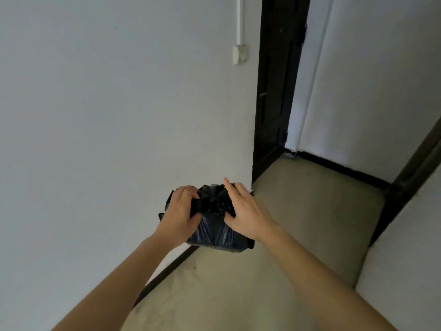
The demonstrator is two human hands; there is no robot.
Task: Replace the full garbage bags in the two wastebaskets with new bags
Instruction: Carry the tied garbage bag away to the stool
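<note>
Progress is partial at best. We have the black garbage bag point(212, 232) gathered at its mouth, low against the foot of the white wall point(119, 115), with the dark door frame point(274, 91) farther off to the right. Our left hand point(181, 211) curls its fingers into the bunched plastic. Our right hand point(241, 209) grips the same bunch from the right, thumb underneath and one finger sticking out straight. Dark edges point(163, 215) beside the bag may be a wastebasket's rim, but we cannot tell whether the bag sits inside it. We judge we are closing this full bag. No new bag shows, so relining is left; the other wastebasket is out of view.
</note>
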